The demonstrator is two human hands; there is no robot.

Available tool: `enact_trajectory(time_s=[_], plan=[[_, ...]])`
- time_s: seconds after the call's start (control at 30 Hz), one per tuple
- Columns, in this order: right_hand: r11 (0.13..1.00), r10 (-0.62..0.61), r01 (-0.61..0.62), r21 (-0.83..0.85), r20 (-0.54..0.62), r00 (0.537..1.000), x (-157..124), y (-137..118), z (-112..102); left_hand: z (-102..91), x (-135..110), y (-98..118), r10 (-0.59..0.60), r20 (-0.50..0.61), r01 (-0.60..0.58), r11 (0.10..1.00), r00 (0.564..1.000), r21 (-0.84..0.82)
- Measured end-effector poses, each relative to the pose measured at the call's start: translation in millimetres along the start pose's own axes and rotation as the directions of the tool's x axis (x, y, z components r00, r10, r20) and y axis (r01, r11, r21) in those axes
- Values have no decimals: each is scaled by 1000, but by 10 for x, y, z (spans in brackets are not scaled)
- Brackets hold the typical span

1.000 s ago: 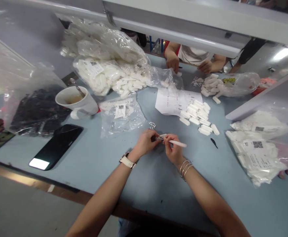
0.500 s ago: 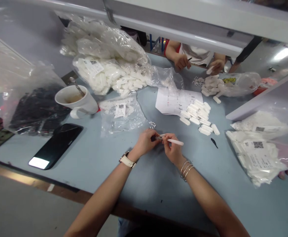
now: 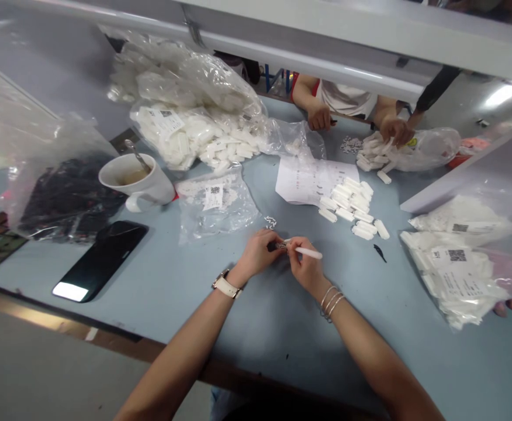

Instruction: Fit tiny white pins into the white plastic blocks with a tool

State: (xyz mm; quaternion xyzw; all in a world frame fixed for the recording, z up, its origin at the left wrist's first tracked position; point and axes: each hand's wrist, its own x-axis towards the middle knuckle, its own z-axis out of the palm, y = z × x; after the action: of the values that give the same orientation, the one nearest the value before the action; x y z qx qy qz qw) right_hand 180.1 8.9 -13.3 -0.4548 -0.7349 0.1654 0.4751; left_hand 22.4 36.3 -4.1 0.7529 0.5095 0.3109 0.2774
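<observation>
My left hand [image 3: 256, 255] is closed, pinching a small dark part with light spots [image 3: 280, 246] between thumb and fingers. From the right, my right hand [image 3: 305, 270] grips a slim white pen-like tool [image 3: 311, 252], and its fingertips meet the small part. The tool's working tip is hidden by my fingers. Just beyond my left hand lie a few tiny white pieces [image 3: 270, 221]. A pile of white oblong plastic parts [image 3: 348, 199] sits farther off to the right, by a printed paper sheet [image 3: 297, 181]. Near it is a small black curved piece [image 3: 379, 252].
On the left are a phone [image 3: 102, 257], a mug with a spoon [image 3: 137, 184] and a bag of dark items [image 3: 69, 196]. Large bags of white parts [image 3: 186, 134] stand behind; another labelled bag [image 3: 455, 275] lies right. Across the table, a co-worker's hand [image 3: 395, 130] touches white parts.
My hands stay almost in place; the pen-like tool's back end has shifted slightly left. Across the table, the co-worker's hand on the right has come down onto the pile of white parts.
</observation>
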Motion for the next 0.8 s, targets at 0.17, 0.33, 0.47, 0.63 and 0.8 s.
enact_trajectory(time_s=[0.17,0.33,0.47,0.63,0.8], plan=[[993,109,-108,36,-20,994,-12,25,30,7,-2,-18,10,-8,-9,1000,1000,2],[1000,-25,25,0,-50,998,-34,-12,28,1,-6,0,-2,4,2,1000,1000,2],[991,76,-61,123,-121,990,-81,9,43,4,-6,-3,-16,-2,16,1000,1000,5],[958,186,-156,238,-107,977,-123,62,75,12,1,-20,-10,-5,10,1000,1000,2],[967,163,-146,210,-65,985,-92,45,58,8,-1,-14,-15,-5,15,1000,1000,-3]])
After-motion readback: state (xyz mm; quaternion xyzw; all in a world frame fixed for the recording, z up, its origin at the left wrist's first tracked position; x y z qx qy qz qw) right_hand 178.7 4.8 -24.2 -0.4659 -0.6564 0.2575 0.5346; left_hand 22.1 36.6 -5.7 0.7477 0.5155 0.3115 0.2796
